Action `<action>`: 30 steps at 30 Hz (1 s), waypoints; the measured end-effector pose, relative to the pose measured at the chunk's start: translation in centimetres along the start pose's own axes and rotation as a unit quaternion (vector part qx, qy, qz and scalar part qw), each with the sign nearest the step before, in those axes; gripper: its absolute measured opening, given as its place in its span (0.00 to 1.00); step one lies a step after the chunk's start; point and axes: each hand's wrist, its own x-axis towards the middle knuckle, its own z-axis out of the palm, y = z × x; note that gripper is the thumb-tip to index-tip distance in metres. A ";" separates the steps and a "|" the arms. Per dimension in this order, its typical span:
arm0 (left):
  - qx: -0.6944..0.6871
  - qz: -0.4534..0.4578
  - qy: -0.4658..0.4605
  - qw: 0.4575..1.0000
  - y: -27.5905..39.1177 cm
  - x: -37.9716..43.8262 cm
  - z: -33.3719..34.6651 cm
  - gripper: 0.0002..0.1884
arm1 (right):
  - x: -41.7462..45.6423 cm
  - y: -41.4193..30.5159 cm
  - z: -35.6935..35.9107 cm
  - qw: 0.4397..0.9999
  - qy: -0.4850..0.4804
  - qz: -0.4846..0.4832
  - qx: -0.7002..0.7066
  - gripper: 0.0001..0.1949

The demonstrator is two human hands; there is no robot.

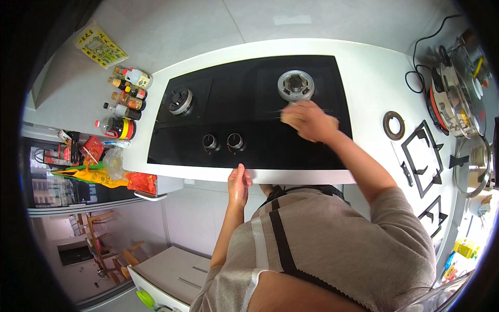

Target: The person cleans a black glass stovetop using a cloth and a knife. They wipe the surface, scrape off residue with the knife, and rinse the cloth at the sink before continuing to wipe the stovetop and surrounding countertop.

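Note:
My right hand [315, 121] is pressed over the black glass gas hob [249, 101], just in front of the right burner [296, 85]. It grips a pale beige cloth or sponge [289, 117], blurred and partly covered by the fingers. My left hand [239, 183] is at the counter's front edge, its fingers loosely bent and nothing visible in them; whether it touches the edge I cannot tell. Both burners lack pan supports, and the left burner [181, 101] has its dark cap on. Two control knobs [235, 142] [210, 142] stand near the hob's front.
On the right of the white counter [370, 97] lie a metal ring [393, 125], a knife [406, 173] and black pan supports [421, 158]. Beyond are an electric pot [454, 105] with its cord and a glass lid [462, 167]. Several sauce bottles [124, 112] line the left.

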 end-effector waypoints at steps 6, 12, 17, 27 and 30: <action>0.007 -0.024 -0.015 1.000 0.3 0.6 -0.8 0.17 | 5.1 -2.1 11.8 0.986 0.008 -0.031 -0.165 0.20; 0.031 -0.012 -0.082 0.996 0.5 1.4 -1.8 0.22 | 1.9 -0.3 7.8 0.970 0.026 0.014 -0.243 0.22; 0.101 -0.052 -0.137 0.984 1.5 2.3 -3.2 0.24 | -3.0 1.5 1.1 0.934 0.011 0.154 -0.322 0.22; 0.119 -0.104 -0.237 0.959 2.6 4.0 -4.4 0.18 | -10.6 2.6 -10.8 0.831 0.209 0.316 -0.408 0.16; 0.109 -0.149 -0.265 0.946 1.8 5.2 -5.9 0.18 | -3.6 -2.4 -2.2 0.893 0.249 0.171 -0.333 0.19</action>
